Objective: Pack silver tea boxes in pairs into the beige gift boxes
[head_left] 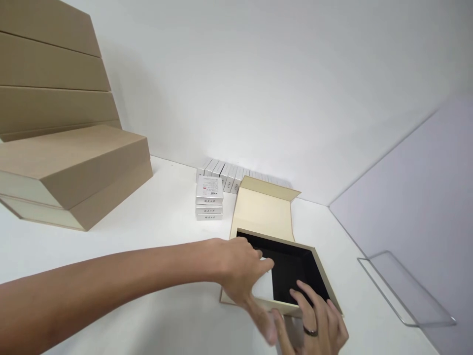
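Note:
An open beige box (pixel 322 268) with a black inside stands on the white table, its lid (pixel 264 209) folded back toward the wall. My left hand (pixel 242 268) reaches over its left side. The fingers are on a white carton (pixel 263 286) lying inside at the left, and the thumb sticks out apart over the front wall. My right hand (pixel 318 320), with a dark ring, is at the front right. Its fingers are spread over the front wall into the box, with the thumb outside. My left hand partly hides the white carton.
Behind the box, a row of small white cartons (pixel 231 177) stands along the wall, with a short stack of cartons (pixel 209 192) before it. Large brown boxes (pixel 92 172) are piled at the left. A metal wire frame (pixel 391 296) is at the right edge.

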Action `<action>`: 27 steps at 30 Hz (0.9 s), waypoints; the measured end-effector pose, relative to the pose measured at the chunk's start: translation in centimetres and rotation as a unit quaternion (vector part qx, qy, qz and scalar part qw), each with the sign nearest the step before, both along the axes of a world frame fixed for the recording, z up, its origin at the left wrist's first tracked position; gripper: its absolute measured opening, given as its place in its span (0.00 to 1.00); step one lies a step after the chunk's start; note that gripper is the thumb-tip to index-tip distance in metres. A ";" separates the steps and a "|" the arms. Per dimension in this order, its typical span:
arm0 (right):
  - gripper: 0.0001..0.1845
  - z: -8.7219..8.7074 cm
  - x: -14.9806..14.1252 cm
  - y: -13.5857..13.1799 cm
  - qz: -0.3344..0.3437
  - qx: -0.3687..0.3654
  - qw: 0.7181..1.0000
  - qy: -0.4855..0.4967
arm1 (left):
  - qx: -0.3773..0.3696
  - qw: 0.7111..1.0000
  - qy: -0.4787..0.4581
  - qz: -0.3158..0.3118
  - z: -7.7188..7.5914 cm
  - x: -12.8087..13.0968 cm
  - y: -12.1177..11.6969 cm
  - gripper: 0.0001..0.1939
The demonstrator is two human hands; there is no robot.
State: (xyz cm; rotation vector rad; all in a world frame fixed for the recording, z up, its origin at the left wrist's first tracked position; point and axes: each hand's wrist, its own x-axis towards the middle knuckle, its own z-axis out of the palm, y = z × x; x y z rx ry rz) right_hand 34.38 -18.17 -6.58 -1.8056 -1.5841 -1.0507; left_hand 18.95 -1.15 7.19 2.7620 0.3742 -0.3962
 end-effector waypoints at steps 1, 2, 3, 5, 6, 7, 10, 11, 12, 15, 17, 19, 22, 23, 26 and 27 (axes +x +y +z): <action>0.17 0.0 0.0 0.0 0.003 -0.002 1.000 -0.002 | 0.018 1.000 0.013 -0.011 -0.1 0.2 -0.4 0.46; 0.17 0.0 0.0 -0.1 0.005 -0.005 1.000 -0.001 | 0.038 0.999 0.022 -0.023 -0.2 0.5 -0.7 0.46; 0.17 -0.1 0.0 -0.1 0.003 -0.006 1.000 0.003 | 0.058 0.998 0.024 -0.030 -0.4 0.6 -0.9 0.44; 0.16 -0.1 0.0 -0.1 -0.005 -0.003 1.000 0.015 | 0.095 0.995 -0.005 -0.033 -0.9 0.5 -1.1 0.40; 0.16 -0.1 0.0 -0.1 -0.010 -0.001 1.000 0.017 | 0.104 0.993 -0.033 -0.034 -1.2 0.3 -1.2 0.40; 0.16 -0.1 0.0 0.0 -0.012 0.001 1.000 0.016 | 0.105 0.992 -0.064 -0.035 -1.5 0.1 -1.2 0.40; 0.16 0.1 0.0 0.1 -0.007 0.008 1.000 0.000 | 0.100 0.979 -0.170 -0.056 -2.4 -0.4 -1.0 0.32; 0.17 0.2 0.0 0.2 -0.004 0.011 1.000 -0.006 | 0.100 0.971 -0.211 -0.053 -2.6 -0.4 -0.8 0.28; 0.17 0.3 0.0 0.2 -0.002 0.015 1.000 -0.010 | 0.107 0.959 -0.259 -0.033 -2.9 -0.4 -0.4 0.25; 0.16 0.3 -0.1 0.2 -0.001 0.017 1.000 -0.005 | 0.172 0.887 -0.403 0.148 -3.3 -0.5 2.3 0.21; 0.15 0.3 -0.2 0.2 -0.005 0.012 1.000 0.005 | 0.225 0.824 -0.408 0.322 -3.3 -1.1 5.2 0.25; 0.15 0.3 -0.3 0.1 -0.009 0.009 1.000 0.007 | 0.243 0.785 -0.354 0.446 -3.5 -2.3 8.0 0.32; 0.16 0.3 -0.4 0.0 -0.009 0.007 1.000 0.005 | 0.215 0.773 -0.300 0.517 -4.0 -4.5 10.6 0.30; 0.16 0.3 -0.4 0.0 -0.009 0.004 1.000 0.005 | 0.203 0.773 -0.294 0.524 -4.3 -5.3 10.9 0.29; 0.17 0.4 -0.3 -0.2 -0.003 -0.007 1.000 0.013 | 0.164 0.785 -0.276 0.530 -4.4 -7.4 11.1 0.28; 0.17 0.4 -0.3 -0.3 -0.001 -0.011 1.000 0.018 | 0.144 0.789 -0.271 0.533 -4.2 -8.0 11.0 0.28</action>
